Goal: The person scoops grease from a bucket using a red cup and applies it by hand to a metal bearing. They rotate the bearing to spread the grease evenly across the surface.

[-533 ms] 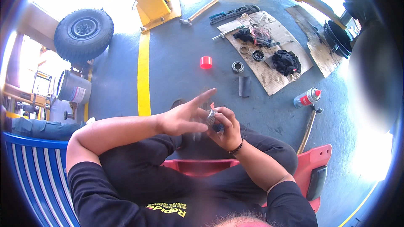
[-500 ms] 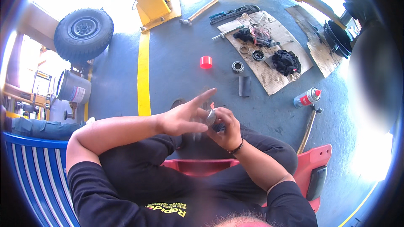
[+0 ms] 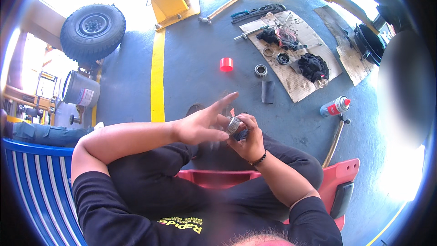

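Note:
My right hand [image 3: 251, 140] is closed round a metal roller bearing [image 3: 233, 126], its fingers and thumb at the ring's edge and the rollers showing on its side. Close against the bearing's left side is my left hand [image 3: 200, 122], with index finger and thumb stretched wide apart. Another left finger reaches to the bearing's near face; whether it goes into the bore cannot be seen. A small orange bit [image 3: 232, 111] shows just above the bearing, too small to name. On the floor ahead lie a second bearing [image 3: 261, 70], a red cap [image 3: 226, 64] and a dark rectangular piece [image 3: 267, 92].
Stained cardboard [image 3: 298, 86] carries black rags [image 3: 313, 67] and metal parts. A spray can [image 3: 335, 106] and a hammer [image 3: 334, 143] are at the right. Another hammer [image 3: 221, 9] lies far ahead. A wheel [image 3: 93, 32] and bucket [image 3: 80, 90] stand left. Beneath me is a red creeper [image 3: 339, 173].
The bearing has tilted in my right hand, and its rollers show more plainly. My left hand keeps nearly the same spread pose. The view has shifted slightly.

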